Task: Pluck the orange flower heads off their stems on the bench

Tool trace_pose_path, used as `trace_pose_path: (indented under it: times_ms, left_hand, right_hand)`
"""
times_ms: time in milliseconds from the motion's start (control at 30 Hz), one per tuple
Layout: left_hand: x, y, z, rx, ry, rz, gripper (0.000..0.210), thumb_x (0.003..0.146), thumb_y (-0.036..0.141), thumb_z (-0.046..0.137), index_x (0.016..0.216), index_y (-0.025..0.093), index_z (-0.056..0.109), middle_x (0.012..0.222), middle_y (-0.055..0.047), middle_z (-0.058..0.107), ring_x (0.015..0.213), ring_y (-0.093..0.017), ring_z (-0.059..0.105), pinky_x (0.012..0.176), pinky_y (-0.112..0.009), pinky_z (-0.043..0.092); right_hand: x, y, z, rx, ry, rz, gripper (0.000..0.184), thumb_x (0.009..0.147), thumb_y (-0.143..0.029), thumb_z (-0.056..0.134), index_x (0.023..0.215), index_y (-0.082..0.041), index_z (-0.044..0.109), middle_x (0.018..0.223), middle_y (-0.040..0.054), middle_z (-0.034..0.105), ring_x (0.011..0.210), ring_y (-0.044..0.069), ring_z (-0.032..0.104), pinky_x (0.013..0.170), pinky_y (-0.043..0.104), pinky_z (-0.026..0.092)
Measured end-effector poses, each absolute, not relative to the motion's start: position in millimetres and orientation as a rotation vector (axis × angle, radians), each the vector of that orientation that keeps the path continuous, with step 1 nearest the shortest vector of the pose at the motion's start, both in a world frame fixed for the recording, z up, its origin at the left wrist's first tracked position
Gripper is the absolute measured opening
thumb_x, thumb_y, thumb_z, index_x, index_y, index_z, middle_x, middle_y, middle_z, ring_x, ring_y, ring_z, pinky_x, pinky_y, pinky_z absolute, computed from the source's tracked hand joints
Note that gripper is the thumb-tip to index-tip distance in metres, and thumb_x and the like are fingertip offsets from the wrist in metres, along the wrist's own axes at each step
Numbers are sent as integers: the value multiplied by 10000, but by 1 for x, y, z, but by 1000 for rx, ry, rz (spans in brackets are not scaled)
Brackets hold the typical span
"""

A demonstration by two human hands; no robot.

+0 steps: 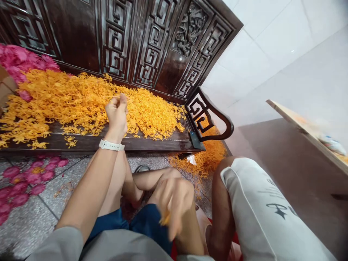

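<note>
My left hand (117,112), with a white band on its wrist, is raised over the bench in front of the yellow heap. Its thumb presses on the curled index finger, and a thin orange strand (123,97) shows at the pinch. Yellow artificial flower pieces (152,112) lie heaped along the dark wooden bench (81,143) behind it. Lower down, above my lap, my right hand (175,201) is smeared by motion. Its fingers are drawn together around a small yellow flower piece (165,219), whose exact shape is blurred.
Pink artificial flowers (21,61) sit at the bench's left end, and more pink flowers (29,175) lie on the speckled floor. An orange heap (213,150) rests beyond the carved armrest (210,112). Another person's leg (255,203) is close at my right. A wooden tabletop (304,127) juts in.
</note>
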State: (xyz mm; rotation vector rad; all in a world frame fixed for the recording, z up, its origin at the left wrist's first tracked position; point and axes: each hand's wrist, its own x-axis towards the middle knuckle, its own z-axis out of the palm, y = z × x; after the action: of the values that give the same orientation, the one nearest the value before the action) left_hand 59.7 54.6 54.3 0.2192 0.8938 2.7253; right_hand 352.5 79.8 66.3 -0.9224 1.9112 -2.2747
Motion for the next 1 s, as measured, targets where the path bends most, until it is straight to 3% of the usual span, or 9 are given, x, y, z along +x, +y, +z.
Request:
trace_pose_path:
  times_ms: [100, 167, 233, 333, 467, 633, 800, 900, 1000]
  left_hand:
    - [68, 46, 61, 75, 574, 2662, 374, 1009, 433, 771, 755, 214, 606, 544, 79, 303, 476, -93, 292, 493, -246, 288]
    - [70, 39, 64, 62, 398, 2582, 362, 1020, 442, 755, 775, 224, 601, 533, 80, 286, 462, -95, 327, 484, -232, 327]
    - [69, 33, 67, 59, 273, 2543, 357, 1041, 427, 730, 782, 223, 592, 530, 80, 280, 456, -93, 350, 476, -217, 345]
    - [71, 29, 69, 49, 184, 2523, 357, 1064, 407, 700, 786, 215, 586, 531, 81, 273, 447, -87, 355, 460, -201, 349]
    - [83, 33, 70, 39, 249, 2472, 396, 1091, 414, 651, 761, 209, 571, 532, 68, 281, 440, -85, 348, 443, -192, 350]
    - [100, 41, 69, 55, 335, 2321, 440, 1119, 419, 591, 736, 205, 560, 513, 65, 262, 416, -81, 330, 419, -188, 328]
    - [113, 46, 70, 180, 346, 2178, 452, 1137, 427, 546, 757, 187, 583, 508, 80, 246, 408, -60, 326, 429, -168, 322]
    - [120, 52, 69, 158, 438, 2094, 435, 1093, 480, 626, 772, 188, 586, 506, 91, 255, 398, -54, 313, 421, -165, 305]
    - [118, 57, 63, 82, 526, 2108, 430, 1023, 559, 707, 813, 201, 594, 511, 100, 278, 384, -50, 275, 392, -175, 252]
  right_hand:
    - [327, 129, 55, -107, 1954, -3088, 391, 1032, -667, 611, 1057, -325, 798, 1092, 42, 810, 746, 119, 695, 696, 231, 604]
    - [309, 152, 43, 504, 1755, -3298, 356, 1044, -610, 607, 1127, -308, 775, 1320, 48, 766, 899, 130, 719, 781, 256, 626]
    - [295, 162, 29, 860, 1617, -3300, 266, 1011, -489, 685, 1152, -277, 760, 1367, 49, 745, 918, 130, 715, 785, 254, 619]
    - [285, 156, 11, 978, 1686, -3196, 268, 941, -401, 766, 1153, -237, 748, 1213, 57, 780, 810, 125, 681, 699, 239, 579]
    - [273, 138, 8, 738, 1829, -3058, 414, 887, -542, 801, 1164, -243, 728, 1240, 79, 777, 911, 173, 711, 770, 290, 584]
    - [262, 151, 28, 846, 2053, -3079, 668, 992, -784, 398, 1239, -245, 706, 1331, 119, 732, 1050, 231, 709, 851, 380, 583]
    - [263, 153, 39, 645, 2468, -2470, 559, 884, -764, 681, 999, -218, 703, 900, 58, 694, 791, 194, 623, 707, 326, 502]
    - [261, 140, 38, 452, 2789, -2022, 464, 968, -653, 695, 820, -228, 588, 724, -15, 518, 684, 149, 470, 667, 297, 408]
    - [265, 126, 41, 439, 3310, -1583, 448, 1067, -490, 621, 738, -221, 478, 702, -14, 452, 712, 157, 411, 716, 327, 353]
